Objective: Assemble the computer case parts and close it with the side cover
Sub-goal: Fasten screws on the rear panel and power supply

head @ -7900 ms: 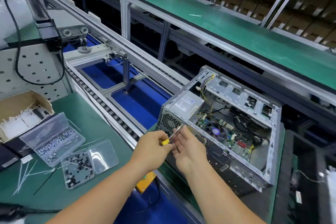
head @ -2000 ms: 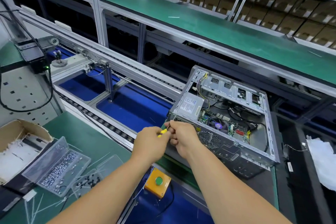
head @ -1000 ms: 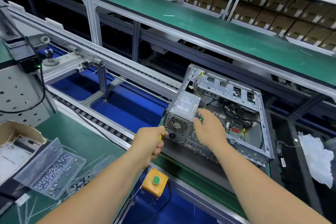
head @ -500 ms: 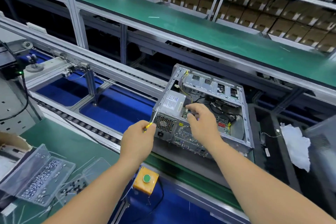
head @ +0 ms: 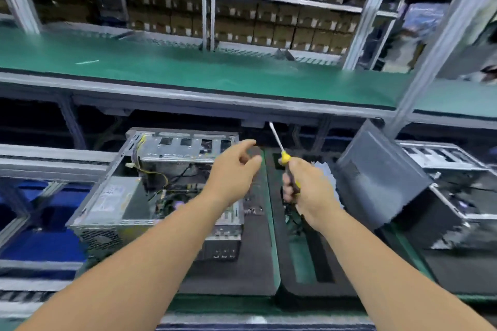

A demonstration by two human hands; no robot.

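The open computer case (head: 172,142) lies on its side at the left, showing its power supply (head: 113,199), cables and board. My left hand (head: 231,172) hovers over the case's right edge with fingers loosely spread and holds nothing. My right hand (head: 312,193) grips a screwdriver (head: 285,158) with a yellow and black handle, its shaft pointing up and left. A grey side cover (head: 376,180) leans tilted at the right, beyond my right hand. The picture is blurred by motion.
A second open case (head: 441,158) sits behind the leaning cover at the far right. Black foam mats (head: 242,271) lie under the cases. A green upper shelf (head: 215,70) runs overhead, with a slanted metal post (head: 443,40) at the right.
The view has swung right. The screwdriver has passed from my left hand to my right. My right hand has left the case's inside, and the grey side cover has come into view.
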